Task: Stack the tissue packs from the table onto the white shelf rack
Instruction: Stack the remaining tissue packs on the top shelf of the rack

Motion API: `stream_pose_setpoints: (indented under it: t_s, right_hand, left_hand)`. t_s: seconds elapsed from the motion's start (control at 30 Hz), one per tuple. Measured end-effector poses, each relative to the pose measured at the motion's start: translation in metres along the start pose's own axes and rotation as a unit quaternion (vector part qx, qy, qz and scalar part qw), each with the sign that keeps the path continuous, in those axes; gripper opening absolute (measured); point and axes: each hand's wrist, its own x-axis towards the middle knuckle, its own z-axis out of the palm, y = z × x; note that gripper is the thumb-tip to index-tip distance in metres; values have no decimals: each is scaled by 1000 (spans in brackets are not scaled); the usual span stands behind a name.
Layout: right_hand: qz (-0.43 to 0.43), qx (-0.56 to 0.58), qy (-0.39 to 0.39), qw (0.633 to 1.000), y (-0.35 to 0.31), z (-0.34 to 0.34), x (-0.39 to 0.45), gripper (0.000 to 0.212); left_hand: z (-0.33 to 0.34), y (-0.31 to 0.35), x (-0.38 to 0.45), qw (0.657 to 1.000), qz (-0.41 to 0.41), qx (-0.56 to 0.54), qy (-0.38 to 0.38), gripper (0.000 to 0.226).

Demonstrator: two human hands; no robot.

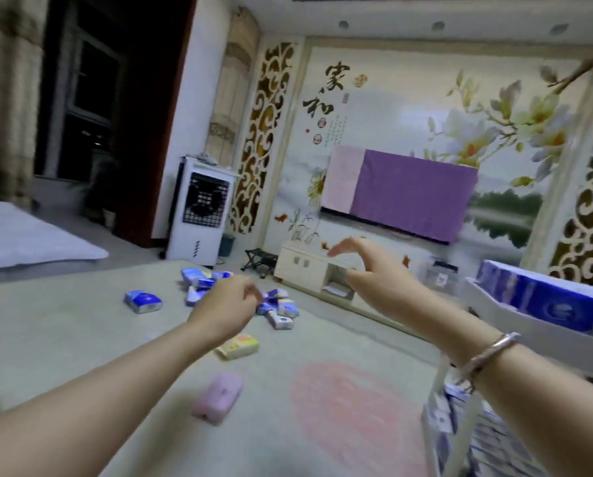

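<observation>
Left hand (pixel 227 304) fingers loosely curled, grip holds nothing, hovering over the blue pile; thumb and forefinger tips close together but no pack between them. Right hand (pixel 367 270) grip spread, fingers straight and pointing left, empty, in the air between the pile and the shelf rack (pixel 515 320). Bracelet (pixel 491 352) on the right wrist.

Tissue packs: a heap of blue packs (pixel 277 304) on the tabletop (pixel 81 339) just beyond the left hand, one blue pack (pixel 142 301) apart to the left, a yellow pack (pixel 238 346) nearer, a pink pack (pixel 219 395) nearest. Several blue packs (pixel 536 297) already sit on the rack's upper tier at right; more are in the tier below, blurred.

Step, judged: reach for the next pack. Best bet is the left hand dropping onto a top pack of the heap, thumb one long side, fingers the other, not a corner pinch, since the wrapper looks slick. Lift clear before swinging right, so neighbours don't drag. Place flat beside the row on the rack, long edges aligned. Frame is motion-blurred; exact pack edges are hard to tell.
</observation>
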Motion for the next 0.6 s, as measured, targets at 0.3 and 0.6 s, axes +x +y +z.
stream_pose_setpoints:
  t_s: [0.3, 0.6]
  right_hand:
    - [44, 64, -139, 987, 9, 211, 43, 35]
    - [20, 54, -105, 993, 50, 304, 115, 44]
  left_hand:
    - [-25, -190, 19, 982, -132, 107, 78, 41]
    - [4, -247, 122, 910, -263, 310, 79, 71]
